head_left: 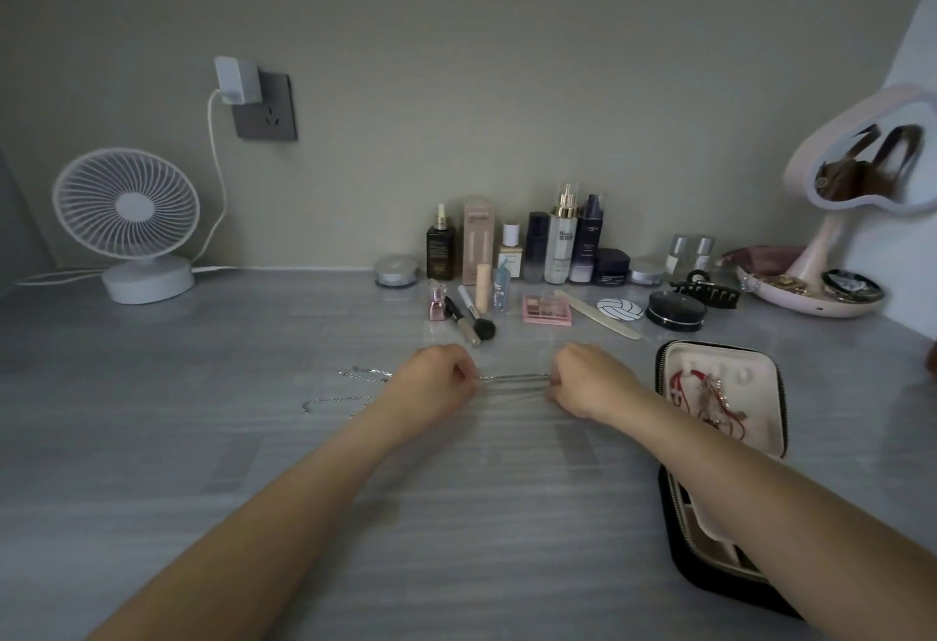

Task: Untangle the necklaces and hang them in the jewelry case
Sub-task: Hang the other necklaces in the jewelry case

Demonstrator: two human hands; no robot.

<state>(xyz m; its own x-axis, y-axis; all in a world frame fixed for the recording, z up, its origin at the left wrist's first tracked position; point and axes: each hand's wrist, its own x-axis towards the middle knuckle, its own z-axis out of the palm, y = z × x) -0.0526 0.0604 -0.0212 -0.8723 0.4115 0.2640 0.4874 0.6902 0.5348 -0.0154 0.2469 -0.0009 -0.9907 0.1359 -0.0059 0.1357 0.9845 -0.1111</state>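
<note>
Head cam: the jewelry case sits open on the tabletop, its lid half at the far end, with a red cord piece and some other small bits against the cream lining, too blurry to name. Just left of the case is the right hand, grip closed in a pinch on the silver necklaces. Further left of the case, the left hand has its grip pinched on the same chains, so a short stretch runs taut between the two hands, low over the tabletop. The rest of the chain lies in loose loops on the tabletop, farther from the case than the left hand. The right forearm crosses over the case's near half. Just behind the case are a round black compact and a hair claw, and well left of it by the wall stands a white fan
</note>
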